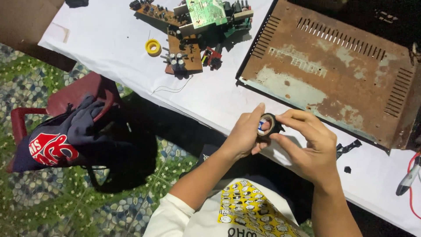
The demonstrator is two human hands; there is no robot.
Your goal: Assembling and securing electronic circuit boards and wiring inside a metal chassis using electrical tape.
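Both hands met over the near edge of the bench (131, 48), gripping a small black tape roll (267, 124) between them. The left hand (245, 131) pinched it from one side, thumb up along the rim; the right hand (307, 147) curled closed around the other side. The roll sat in the air, not on the bench, so a slipped pinch could have dropped it toward the lap or floor. A freed tape end might also have stuck to a finger. The rusty panel (324, 74) lay just beyond.
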